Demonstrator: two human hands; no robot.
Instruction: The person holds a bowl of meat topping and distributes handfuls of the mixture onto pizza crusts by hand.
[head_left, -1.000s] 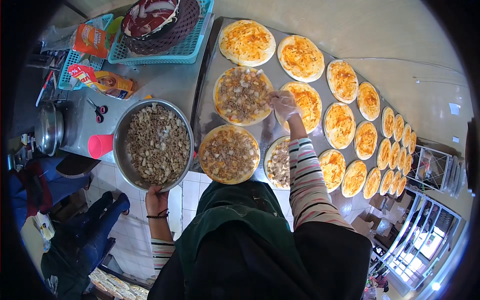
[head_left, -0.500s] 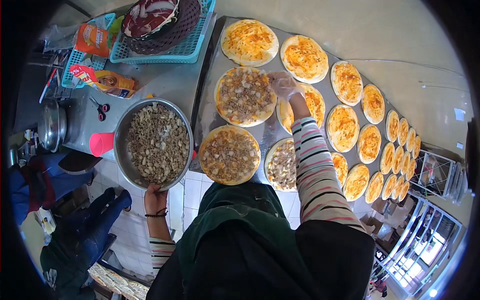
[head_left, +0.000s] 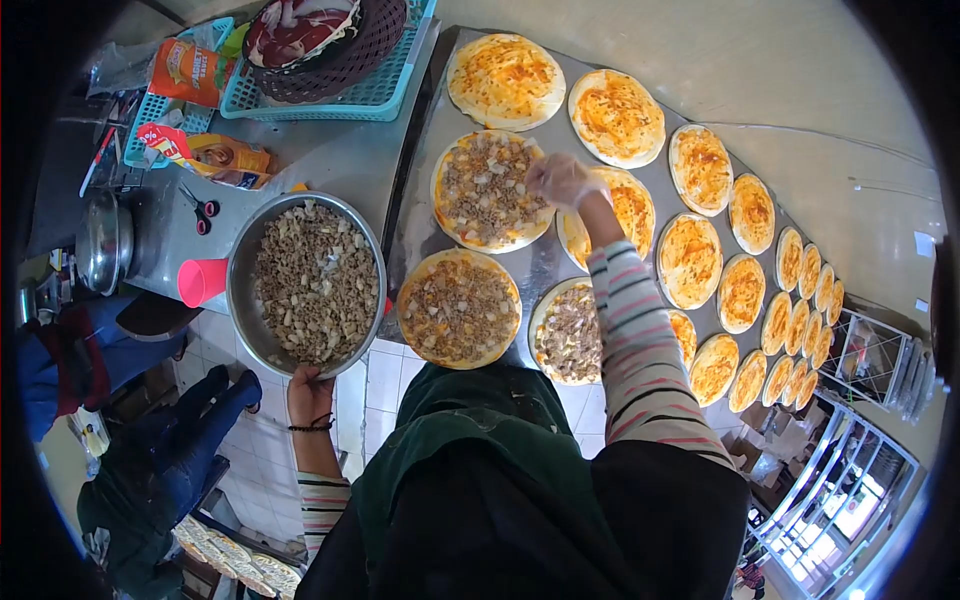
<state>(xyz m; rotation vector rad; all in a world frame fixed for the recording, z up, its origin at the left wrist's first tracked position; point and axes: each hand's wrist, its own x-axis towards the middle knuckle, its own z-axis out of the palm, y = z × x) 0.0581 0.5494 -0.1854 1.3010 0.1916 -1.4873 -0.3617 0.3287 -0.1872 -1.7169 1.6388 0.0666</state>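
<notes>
My left hand [head_left: 311, 397] grips the near rim of a wide steel bowl [head_left: 237, 300] and holds it beside the table. Cooked ground meat with pale chunks [head_left: 315, 275] fills much of the bowl. My right hand [head_left: 566, 183], in a clear plastic glove, is over the right edge of a meat-topped pizza [head_left: 488, 190]. Its fingers are bent together and point down; what they hold, if anything, is hidden. Nearer me lies another meat-covered pizza [head_left: 460, 308]. A third topped pizza [head_left: 566, 335] is partly behind my striped right sleeve.
Rows of sauced pizza bases [head_left: 690, 260] cover the metal table to the right. On the left counter are a pink cup [head_left: 203, 282], scissors [head_left: 201, 210], sauce pouches [head_left: 232, 160] and a blue basket [head_left: 385, 105]. Another person [head_left: 150, 490] stands at lower left.
My right hand has shifted slightly right and down across the pizza's edge, its fingers still bent. My left hand keeps the bowl in nearly the same place.
</notes>
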